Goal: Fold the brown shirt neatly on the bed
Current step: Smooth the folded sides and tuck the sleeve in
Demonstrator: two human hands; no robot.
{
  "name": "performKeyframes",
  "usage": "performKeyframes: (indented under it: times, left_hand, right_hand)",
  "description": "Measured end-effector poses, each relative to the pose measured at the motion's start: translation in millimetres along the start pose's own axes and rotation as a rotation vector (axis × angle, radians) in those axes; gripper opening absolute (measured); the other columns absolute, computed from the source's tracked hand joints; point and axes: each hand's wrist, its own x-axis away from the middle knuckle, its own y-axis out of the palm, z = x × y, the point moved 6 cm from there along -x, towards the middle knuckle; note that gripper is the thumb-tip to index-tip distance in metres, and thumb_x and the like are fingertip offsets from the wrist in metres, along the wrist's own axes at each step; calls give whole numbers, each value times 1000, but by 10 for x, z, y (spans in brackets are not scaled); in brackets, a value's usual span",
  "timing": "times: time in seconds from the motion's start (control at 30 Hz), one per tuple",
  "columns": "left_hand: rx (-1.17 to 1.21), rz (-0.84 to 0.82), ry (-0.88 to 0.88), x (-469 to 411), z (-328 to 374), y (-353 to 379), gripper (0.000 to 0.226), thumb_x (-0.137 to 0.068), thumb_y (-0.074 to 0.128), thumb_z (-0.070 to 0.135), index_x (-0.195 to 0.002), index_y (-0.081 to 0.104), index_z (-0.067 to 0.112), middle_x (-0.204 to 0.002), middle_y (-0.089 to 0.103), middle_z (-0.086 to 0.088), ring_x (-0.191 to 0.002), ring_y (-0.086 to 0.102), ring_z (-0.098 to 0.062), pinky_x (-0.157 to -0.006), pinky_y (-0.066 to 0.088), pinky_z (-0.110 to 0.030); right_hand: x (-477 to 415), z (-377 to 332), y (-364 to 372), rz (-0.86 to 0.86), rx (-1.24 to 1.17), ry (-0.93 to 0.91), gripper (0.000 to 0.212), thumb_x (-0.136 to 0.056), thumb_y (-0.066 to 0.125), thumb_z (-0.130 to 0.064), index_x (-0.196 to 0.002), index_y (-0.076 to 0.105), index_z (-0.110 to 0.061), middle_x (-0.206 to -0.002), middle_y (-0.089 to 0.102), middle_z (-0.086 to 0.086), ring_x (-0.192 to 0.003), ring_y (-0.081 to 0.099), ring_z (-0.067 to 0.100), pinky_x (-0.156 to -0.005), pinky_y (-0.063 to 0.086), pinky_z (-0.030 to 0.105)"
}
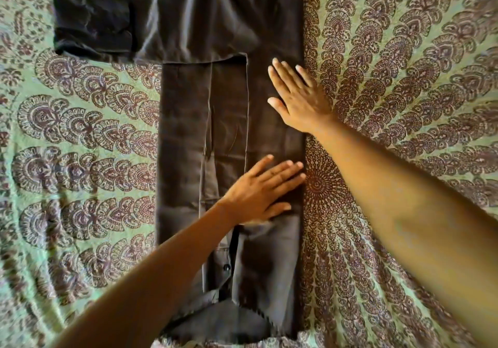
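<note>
The brown shirt (188,132) lies flat on the bed as a long narrow strip running from the top of the view to the near edge. Its right side is folded in, and one sleeve (91,24) sticks out to the left at the top. A button shows on the placket near the bottom. My left hand (261,191) lies flat with straight fingers on the shirt's right part, lower down. My right hand (299,97) presses flat on the shirt's right folded edge, higher up. Neither hand grips the cloth.
The bed is covered with a green bedspread (404,78) printed with dark paisley and a round mandala pattern. Bedspread shows on both sides of the shirt. The near edge of the bed runs along the bottom of the view.
</note>
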Motion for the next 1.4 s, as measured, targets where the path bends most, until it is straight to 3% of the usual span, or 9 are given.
performKeyframes:
  times: [0.1,0.33,0.5,0.57,0.67,0.8,1.07,1.23,1.4]
  left_hand:
    - [-17,-28,-67,262,-18,75,61,-95,28,48,-147,24,17,-153,26,-7,-141,27,-21,-115,12,-47]
    - [-8,-182,324,882,1029,575,64,-94,25,57,-148,18,24,-155,20,-3,-143,20,-20,-115,2,-47]
    - [62,-126,382,1167,1451,529,57,-94,27,49,-146,21,28,-154,25,-2,-141,25,-19,-116,5,-42]
    - [187,37,148,1112,1305,302,52,-93,35,42,-142,33,25,-149,36,-5,-135,33,-21,-112,18,-41]
    - [333,288,-494,1210,799,37,37,-91,44,29,-124,54,18,-127,52,-6,-108,50,-25,-89,40,-38]
    - [471,258,-1091,1475,656,50,39,-87,52,21,-125,50,13,-115,52,-11,-103,49,-31,-87,43,-41]
    - [372,5,-1366,1257,1071,85,54,-89,54,38,-136,36,20,-132,39,-8,-120,36,-29,-96,34,-44]
    - [407,278,-1601,1593,862,119,41,-94,39,45,-131,47,29,-145,32,-9,-130,30,-31,-99,27,-48]
    - [669,320,-1595,1663,609,58,44,-87,59,33,-126,42,20,-118,53,-14,-103,55,-36,-80,44,-40]
  right_hand:
    - [354,-217,49,35,-42,-115,59,-95,24,-40,-146,21,-9,-154,20,10,-142,21,22,-115,10,36]
    - [623,-234,222,-20,-33,-77,59,-97,22,-42,-147,18,-12,-155,18,9,-142,19,22,-116,13,39]
    - [677,-261,207,-84,-27,-6,65,-92,12,-46,-148,13,-12,-156,12,9,-144,12,23,-116,4,39]
    - [787,-317,180,-59,-76,44,65,-91,15,-45,-147,17,-11,-155,14,11,-143,14,25,-116,4,40]
    - [1079,-549,112,49,-162,-12,57,-91,35,-28,-144,27,-9,-153,22,12,-140,24,28,-114,14,43]
    - [1213,-1077,27,-8,-134,-365,60,-83,50,-8,-141,36,-15,-152,27,7,-129,40,28,-104,30,42]
    - [1113,-1195,-288,-133,169,-593,34,-80,50,-2,-111,59,-13,-109,57,8,-106,48,28,-89,35,39]
    - [1101,-1209,-367,-182,264,-613,26,-84,47,-8,-105,62,-14,-114,55,6,-105,50,26,-86,35,38]
    - [1174,-1192,-296,-228,172,-479,27,-84,47,-13,-109,58,-13,-121,50,9,-109,49,28,-88,35,39]
